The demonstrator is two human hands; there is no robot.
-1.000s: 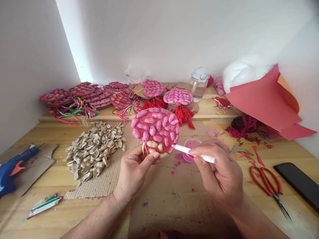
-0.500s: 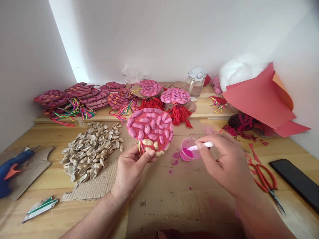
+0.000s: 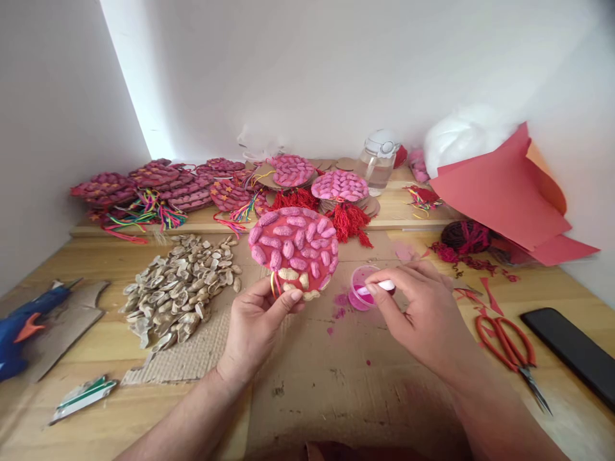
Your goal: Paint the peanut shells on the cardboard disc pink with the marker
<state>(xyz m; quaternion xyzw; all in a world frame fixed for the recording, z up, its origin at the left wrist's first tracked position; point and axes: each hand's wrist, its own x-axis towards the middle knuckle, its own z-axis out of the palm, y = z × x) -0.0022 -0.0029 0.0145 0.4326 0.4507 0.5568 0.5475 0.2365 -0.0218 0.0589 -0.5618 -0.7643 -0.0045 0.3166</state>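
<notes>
My left hand [image 3: 257,323] grips the lower edge of a round red disc [image 3: 294,251] covered with pink-painted peanut shells, a few at the bottom still unpainted, and holds it upright facing me. My right hand [image 3: 423,314] pinches a thin white brush [image 3: 382,287] whose tip sits in a small cup of pink paint [image 3: 361,289] on the cardboard just right of the disc.
A pile of bare peanut shells [image 3: 182,288] lies left. Finished pink discs with tassels [image 3: 230,189] line the back ledge beside a clear jar [image 3: 379,160]. Red scissors [image 3: 509,349], a black phone [image 3: 574,352] and red paper [image 3: 504,192] are right; a blue glue gun [image 3: 24,323] far left.
My right hand drew the brush away from the disc's lower right edge and lowered its tip into the pink paint cup. The left hand kept holding the disc.
</notes>
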